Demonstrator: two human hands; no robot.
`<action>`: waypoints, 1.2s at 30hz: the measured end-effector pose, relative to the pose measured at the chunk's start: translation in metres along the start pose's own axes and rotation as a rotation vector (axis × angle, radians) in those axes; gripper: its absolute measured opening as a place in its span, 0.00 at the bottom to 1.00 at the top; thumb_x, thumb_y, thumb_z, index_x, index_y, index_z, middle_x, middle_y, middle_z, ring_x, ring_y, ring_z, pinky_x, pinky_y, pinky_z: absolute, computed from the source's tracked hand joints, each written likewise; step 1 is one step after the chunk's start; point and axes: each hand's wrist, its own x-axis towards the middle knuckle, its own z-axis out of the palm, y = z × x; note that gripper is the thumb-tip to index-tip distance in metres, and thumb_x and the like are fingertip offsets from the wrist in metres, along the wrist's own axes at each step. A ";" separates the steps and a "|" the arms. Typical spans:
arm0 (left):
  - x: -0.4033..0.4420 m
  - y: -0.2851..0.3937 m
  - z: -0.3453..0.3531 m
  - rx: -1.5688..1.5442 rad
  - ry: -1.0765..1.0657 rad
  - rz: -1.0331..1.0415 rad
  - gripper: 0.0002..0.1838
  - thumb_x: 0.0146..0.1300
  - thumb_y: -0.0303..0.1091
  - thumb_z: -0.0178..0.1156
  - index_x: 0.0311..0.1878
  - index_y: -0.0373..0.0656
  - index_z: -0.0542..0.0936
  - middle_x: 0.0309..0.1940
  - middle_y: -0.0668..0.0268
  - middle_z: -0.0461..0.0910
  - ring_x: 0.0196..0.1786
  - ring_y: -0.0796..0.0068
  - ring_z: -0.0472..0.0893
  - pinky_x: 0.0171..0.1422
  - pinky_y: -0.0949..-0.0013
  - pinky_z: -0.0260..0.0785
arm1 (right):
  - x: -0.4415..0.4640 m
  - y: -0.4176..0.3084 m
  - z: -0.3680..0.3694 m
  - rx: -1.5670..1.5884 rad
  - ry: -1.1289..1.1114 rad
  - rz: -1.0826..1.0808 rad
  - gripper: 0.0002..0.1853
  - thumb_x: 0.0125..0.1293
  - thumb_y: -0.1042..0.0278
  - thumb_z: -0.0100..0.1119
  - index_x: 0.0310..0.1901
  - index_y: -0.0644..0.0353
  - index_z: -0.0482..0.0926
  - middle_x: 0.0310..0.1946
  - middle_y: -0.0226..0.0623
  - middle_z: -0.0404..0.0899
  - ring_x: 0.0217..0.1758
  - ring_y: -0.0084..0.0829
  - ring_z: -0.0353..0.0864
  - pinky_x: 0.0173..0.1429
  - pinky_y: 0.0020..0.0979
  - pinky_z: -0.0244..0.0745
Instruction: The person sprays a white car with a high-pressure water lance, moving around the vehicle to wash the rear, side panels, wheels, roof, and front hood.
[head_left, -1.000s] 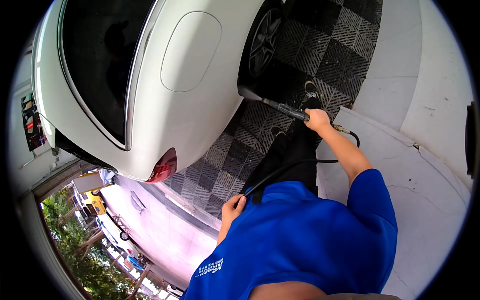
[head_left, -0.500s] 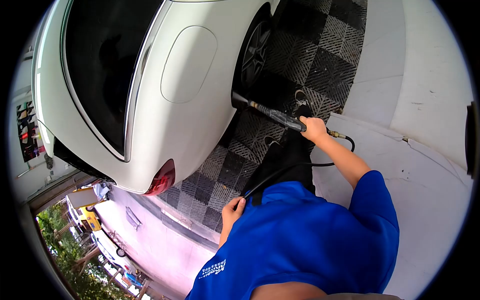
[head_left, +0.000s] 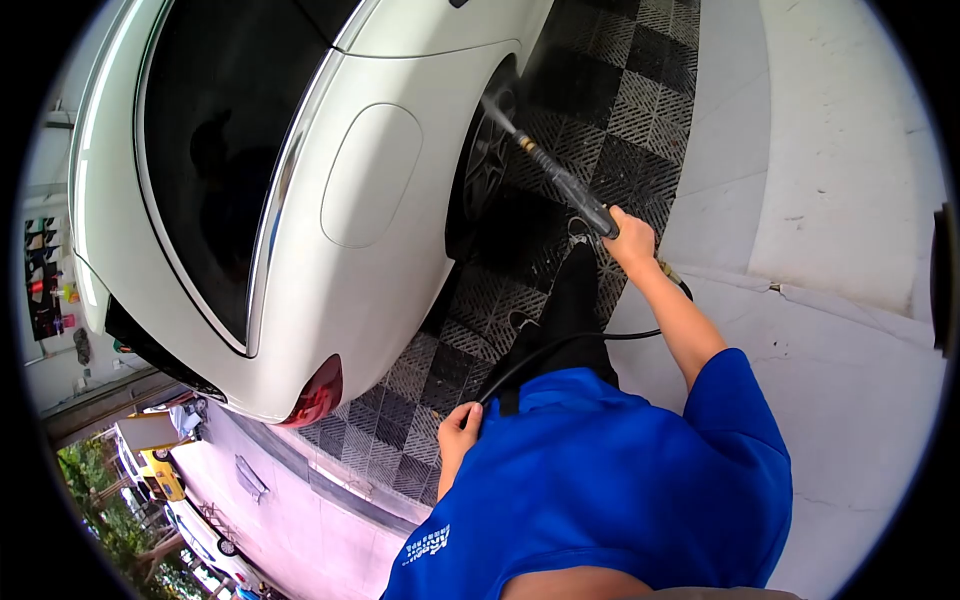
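My right hand is wrapped round the rear grip of a black pressure washer gun. Its lance points up and left at the rear wheel of a white car, and a whitish spray fans from the tip over the wheel and the edge of the arch. From the gun's back end a black hose loops down and across my legs. Near my waist my left hand is closed round that hose. The gun's trigger is hidden by my fingers.
Dark and grey grid tiles cover the floor beside the car. A pale wall runs along the right. My shoes are on the tiles. Behind the car, a pinkish pavement leads to parked vehicles, one yellow.
The gun's tip has swung up from the rear of the wheel arch to the wheel's upper part, and spray now shows. My view has shifted forward along the car. My left hand still grips the hose.
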 end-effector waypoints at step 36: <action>0.000 -0.003 -0.005 -0.142 0.048 -0.009 0.18 0.68 0.42 0.62 0.46 0.34 0.83 0.30 0.67 0.83 0.33 0.81 0.77 0.40 0.75 0.69 | 0.035 -0.046 -0.019 -0.084 -0.281 -0.004 0.09 0.51 0.60 0.61 0.32 0.53 0.81 0.31 0.44 0.83 0.39 0.50 0.82 0.47 0.46 0.77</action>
